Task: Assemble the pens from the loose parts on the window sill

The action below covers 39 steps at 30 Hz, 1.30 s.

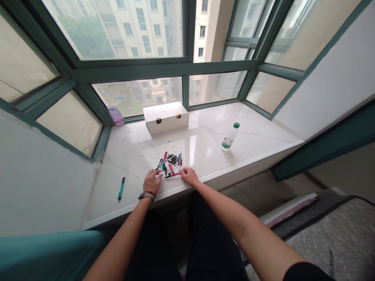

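Where both hands meet, they are above the near part of a glossy, veined white bay-window sill point(131, 146), which spreads beyond them and to either side. Straight ahead of the hands, against the window, sits a closed white cardboard box point(166, 119) with dark tabs on its front. Ahead and to the right of the right hand stands a clear plastic water bottle point(230, 137) with a green cap, upright and well apart from the work. The left hand point(152, 181) is half curled, thumb and forefinger parted with nothing visible between them; whether its other fingertips touch a dark piece, I cannot tell. The right hand point(189, 176) is closed in a fingertip pinch on one end of a red-and-black pen. Just ahead of both hands lies a loose heap of pen parts point(172, 159), black, red and teal. Left of the left hand, alone, lies a teal-and-black pen point(121, 189). Smallest is that red-and-black pen point(172, 175), reaching from the right fingertips toward the left hand; whether its tip rests on the sill is unclear. Good handling probably means a light pinch, the left fingers steadying the free end, and working back from the front edge, since slim barrels could roll off so slick a surface.
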Available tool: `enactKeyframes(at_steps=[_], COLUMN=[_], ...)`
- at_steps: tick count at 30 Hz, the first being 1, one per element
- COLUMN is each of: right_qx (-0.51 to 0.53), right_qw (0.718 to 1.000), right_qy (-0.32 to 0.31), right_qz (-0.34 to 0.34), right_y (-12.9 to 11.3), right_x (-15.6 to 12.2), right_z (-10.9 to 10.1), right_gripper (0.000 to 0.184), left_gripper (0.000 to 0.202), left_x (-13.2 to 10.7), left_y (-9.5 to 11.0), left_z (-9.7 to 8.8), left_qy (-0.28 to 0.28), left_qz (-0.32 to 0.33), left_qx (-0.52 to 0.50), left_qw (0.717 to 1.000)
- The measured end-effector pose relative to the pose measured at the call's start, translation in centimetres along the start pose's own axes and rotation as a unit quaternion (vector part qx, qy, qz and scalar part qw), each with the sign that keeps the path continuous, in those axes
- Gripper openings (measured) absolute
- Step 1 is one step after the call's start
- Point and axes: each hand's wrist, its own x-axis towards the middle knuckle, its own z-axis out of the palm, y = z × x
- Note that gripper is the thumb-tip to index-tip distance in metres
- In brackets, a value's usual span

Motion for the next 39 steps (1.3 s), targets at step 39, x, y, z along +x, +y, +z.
enactKeyframes(at_steps=[39], right_qx=[0.039], right_qw=[0.993], right_qy=[-0.112], right_qz=[0.025], right_y=[0.9], right_x=[1.4], right_z=[0.0], right_gripper=[0.055], left_gripper=[0.033], left_x=[-4.0], left_y=[1.9], left_z=[1.7], left_qy=[-0.029], left_qz=[-0.028], left_qx=[-0.044], left_qw=[0.998])
